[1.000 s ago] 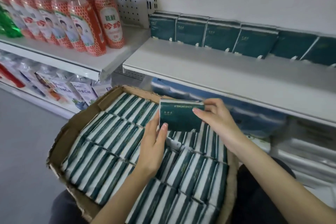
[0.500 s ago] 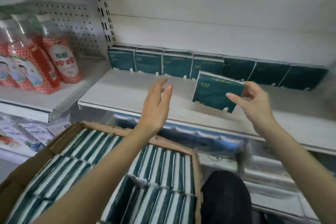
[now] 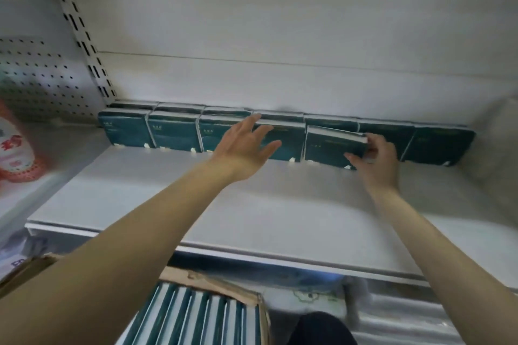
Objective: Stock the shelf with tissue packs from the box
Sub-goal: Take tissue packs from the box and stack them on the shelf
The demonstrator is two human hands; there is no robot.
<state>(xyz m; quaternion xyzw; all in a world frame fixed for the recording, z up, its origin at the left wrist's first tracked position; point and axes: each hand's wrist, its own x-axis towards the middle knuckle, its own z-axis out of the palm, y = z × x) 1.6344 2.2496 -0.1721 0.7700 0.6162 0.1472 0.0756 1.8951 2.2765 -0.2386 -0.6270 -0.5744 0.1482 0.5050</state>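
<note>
Head view shows the right hand (image 3: 377,159) pinching a tissue pack (image 3: 329,148) on the shelf (image 3: 252,204); the left hand (image 3: 244,148) is spread, fingers straight. Cardboard box (image 3: 218,285) below holds packs standing on edge.

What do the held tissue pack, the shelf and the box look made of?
The tissue pack: probably soft plastic film, dark green, faint sheen, white sealed corners. The shelf: likely painted sheet metal, smooth white, thin folded front lip. The box: brown cardboard, matte, rim torn and frayed.
</note>
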